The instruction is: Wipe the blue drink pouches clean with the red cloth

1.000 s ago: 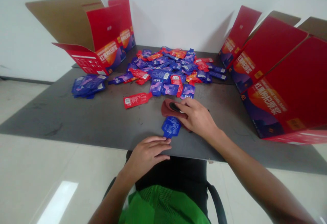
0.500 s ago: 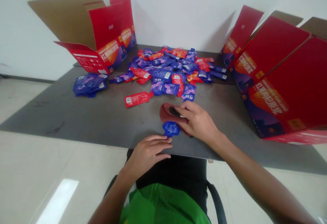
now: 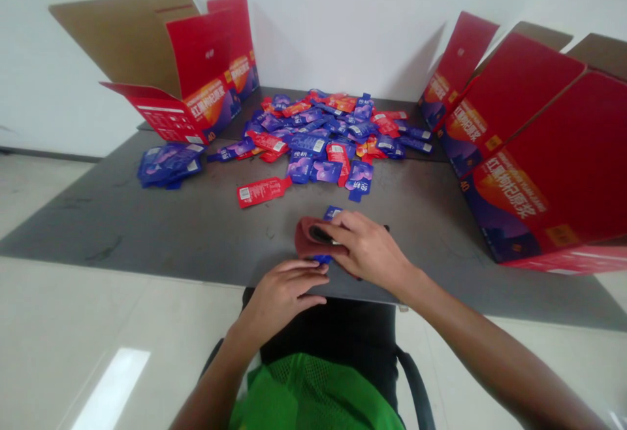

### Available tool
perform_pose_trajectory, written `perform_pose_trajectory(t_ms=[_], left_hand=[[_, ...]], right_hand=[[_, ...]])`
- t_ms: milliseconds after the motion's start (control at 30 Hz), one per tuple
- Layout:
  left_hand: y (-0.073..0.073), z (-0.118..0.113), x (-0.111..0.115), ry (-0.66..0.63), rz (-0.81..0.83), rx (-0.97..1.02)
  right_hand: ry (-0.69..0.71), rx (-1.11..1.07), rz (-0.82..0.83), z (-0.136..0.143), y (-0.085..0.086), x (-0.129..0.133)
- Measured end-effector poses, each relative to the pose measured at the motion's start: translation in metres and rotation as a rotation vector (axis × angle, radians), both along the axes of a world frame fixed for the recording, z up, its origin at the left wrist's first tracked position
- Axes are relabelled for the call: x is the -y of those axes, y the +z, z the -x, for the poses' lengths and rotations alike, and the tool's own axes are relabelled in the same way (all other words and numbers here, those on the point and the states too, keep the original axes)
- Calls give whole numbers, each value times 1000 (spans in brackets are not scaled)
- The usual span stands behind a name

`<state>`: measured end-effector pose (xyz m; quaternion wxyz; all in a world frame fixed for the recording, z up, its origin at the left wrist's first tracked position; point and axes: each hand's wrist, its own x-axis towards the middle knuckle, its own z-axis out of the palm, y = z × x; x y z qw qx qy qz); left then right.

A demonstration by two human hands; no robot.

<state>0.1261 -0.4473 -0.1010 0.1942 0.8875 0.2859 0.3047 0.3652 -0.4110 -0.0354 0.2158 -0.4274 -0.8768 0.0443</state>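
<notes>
The fingers (image 3: 343,232) of the right hand (image 3: 373,247) are closed on a reddish-brown cloth (image 3: 304,237), pinching it together with a small black object (image 3: 321,234) on top. Those of the left hand (image 3: 289,296) lie nearly straight and slightly apart, their tips by the neck of a blue sachet (image 3: 334,210) near the middle of the desk's near edge. Half a second ago the cloth sat at the sachet's far part; now it has come toward the near edge and covers the middle, so that only a far strip and a bit by the neck show. The left hand has stayed in place.

The cloth looks soft and matte, folded with a rounded border; the black object is dark and smooth. A flat red sachet (image 3: 262,192), bottle-shaped with a narrow neck, lies beyond the left hand. Toward the far edge spreads a loose pile of glossy purple-blue and red sachets (image 3: 318,136), and left of it a neater blue stack (image 3: 169,165). Red printed cartons (image 3: 198,57) stand near the far left corner of the grey, scuffed desk (image 3: 210,234), their raised flaps baring brown cardboard. More cartons (image 3: 533,136) stand along the right side.
</notes>
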Motion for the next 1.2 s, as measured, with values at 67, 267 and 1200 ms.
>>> perform_pose_trajectory(t_ms=[67,267,1200], left_hand=[[-1,0,0,5,-6,-3],[3,-1,0,-11,22,23],[2,0,1,-11,20,-20]], right_hand=[[49,15,54,5,-9,5],[-167,36,-43,-21,-14,-45],[-76,-11,-8,-12,-26,-30]])
